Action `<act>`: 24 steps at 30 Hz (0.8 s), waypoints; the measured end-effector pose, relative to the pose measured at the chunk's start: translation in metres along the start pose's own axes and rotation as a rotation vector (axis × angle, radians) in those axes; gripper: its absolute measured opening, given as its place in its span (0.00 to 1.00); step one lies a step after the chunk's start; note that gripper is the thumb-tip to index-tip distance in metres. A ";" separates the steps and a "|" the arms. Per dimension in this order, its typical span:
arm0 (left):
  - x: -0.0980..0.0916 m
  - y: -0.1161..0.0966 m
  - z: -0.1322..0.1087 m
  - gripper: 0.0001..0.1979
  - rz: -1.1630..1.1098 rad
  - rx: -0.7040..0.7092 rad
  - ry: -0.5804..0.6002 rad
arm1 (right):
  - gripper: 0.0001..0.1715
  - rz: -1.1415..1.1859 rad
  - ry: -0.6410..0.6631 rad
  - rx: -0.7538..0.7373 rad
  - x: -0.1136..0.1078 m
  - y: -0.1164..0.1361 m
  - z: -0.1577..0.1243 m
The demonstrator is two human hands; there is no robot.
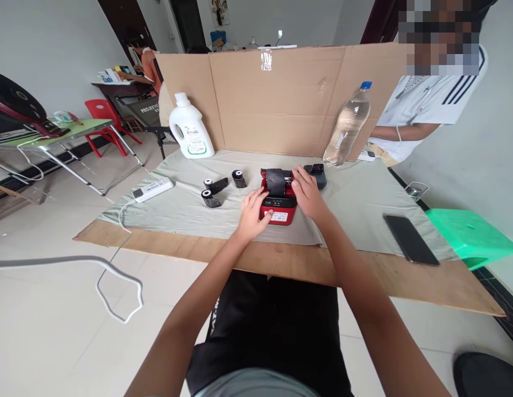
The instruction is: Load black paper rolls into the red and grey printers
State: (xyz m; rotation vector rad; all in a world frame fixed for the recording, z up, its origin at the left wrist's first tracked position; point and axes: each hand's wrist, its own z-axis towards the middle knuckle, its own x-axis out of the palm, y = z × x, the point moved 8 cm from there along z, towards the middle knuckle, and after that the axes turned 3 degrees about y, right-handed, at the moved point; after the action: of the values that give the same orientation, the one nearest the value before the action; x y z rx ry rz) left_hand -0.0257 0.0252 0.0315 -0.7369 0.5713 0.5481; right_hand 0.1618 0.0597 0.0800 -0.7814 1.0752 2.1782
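Squarely between both hands sits the red printer (283, 205): left hand (253, 212) rests, fingers spread, against its 9 o'clock side, right hand (306, 193) flat at 2 o'clock. Black rolls (217, 191) lie at 10 o'clock, phone (410, 239) at 4.

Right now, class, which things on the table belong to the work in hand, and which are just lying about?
In hand: small red machine, black roll on top of it, left hand and right hand both touching it.

Lying about: loose black rolls, detergent bottle, water bottle, phone, power strip.
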 end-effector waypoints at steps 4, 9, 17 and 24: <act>0.007 0.005 0.023 0.16 -0.076 0.005 0.079 | 0.42 0.041 0.030 0.085 0.000 -0.005 0.017; 0.001 0.003 0.016 0.16 -0.105 0.050 -0.037 | 0.43 0.104 0.006 0.135 0.004 -0.020 0.030; -0.007 -0.013 0.002 0.15 -0.082 0.186 -0.079 | 0.36 0.101 -0.085 0.106 -0.007 -0.026 0.050; -0.009 -0.010 0.003 0.14 -0.037 0.158 -0.059 | 0.17 -0.051 0.348 0.070 -0.002 0.025 0.067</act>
State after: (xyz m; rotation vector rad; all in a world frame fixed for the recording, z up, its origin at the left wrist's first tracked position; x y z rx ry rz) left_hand -0.0254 0.0189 0.0433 -0.5785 0.5386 0.4831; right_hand 0.1286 0.1016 0.1274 -1.1713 1.2758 1.9943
